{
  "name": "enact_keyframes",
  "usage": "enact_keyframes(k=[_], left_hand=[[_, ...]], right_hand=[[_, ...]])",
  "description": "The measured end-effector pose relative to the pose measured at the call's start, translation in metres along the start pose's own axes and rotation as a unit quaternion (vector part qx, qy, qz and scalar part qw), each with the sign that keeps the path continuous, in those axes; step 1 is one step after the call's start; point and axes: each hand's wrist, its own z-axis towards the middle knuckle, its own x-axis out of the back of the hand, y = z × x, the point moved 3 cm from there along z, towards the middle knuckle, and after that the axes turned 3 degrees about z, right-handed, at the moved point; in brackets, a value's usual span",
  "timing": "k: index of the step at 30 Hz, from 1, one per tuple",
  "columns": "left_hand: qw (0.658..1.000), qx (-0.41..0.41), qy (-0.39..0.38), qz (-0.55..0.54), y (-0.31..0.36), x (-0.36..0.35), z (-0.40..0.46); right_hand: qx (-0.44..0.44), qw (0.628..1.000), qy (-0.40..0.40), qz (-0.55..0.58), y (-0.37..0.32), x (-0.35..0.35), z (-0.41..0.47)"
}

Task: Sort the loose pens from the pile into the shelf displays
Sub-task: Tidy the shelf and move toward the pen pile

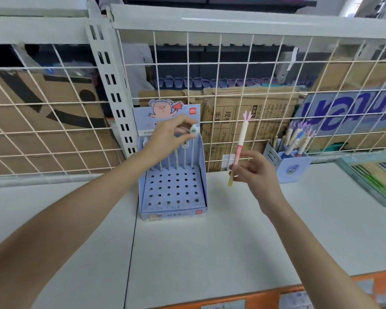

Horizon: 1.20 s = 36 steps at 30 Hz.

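A light blue display box (173, 192) with rows of holes and a pig picture on its back card stands on the white shelf. Several white pens (185, 152) stand in its back row. My left hand (167, 136) reaches over that row and pinches the round top of one pen (193, 130). My right hand (257, 170) holds a pink and white claw-topped pen (241, 141) upright, to the right of the box. A small blue holder (288, 161) further right is filled with similar claw-topped pens.
A white wire grid (232, 85) backs the shelf (210, 241), with cardboard boxes behind it. A flat tray of green and blue pens (374, 181) lies at the right edge. An orange price rail (299, 295) runs along the shelf's front.
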Motion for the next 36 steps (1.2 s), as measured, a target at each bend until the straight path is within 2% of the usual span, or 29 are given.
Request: enact_keyframes(k=[12,21,36], left_hand=[[0.999,-0.006,0.0,-0.031,-0.006,0.001,-0.002],[1.0,-0.016,0.017,-0.006,-0.011,0.0,-0.001],[0.999,-0.034,-0.007,-0.019,-0.008,0.003,0.0]], right_hand=[[0.008,1.0,0.006,-0.016,0.0,0.002,0.007],[0.011,1.0,-0.001,-0.024,0.005,-0.006,0.009],[0.015,1.0,0.006,-0.025,0.002,-0.01,0.007]])
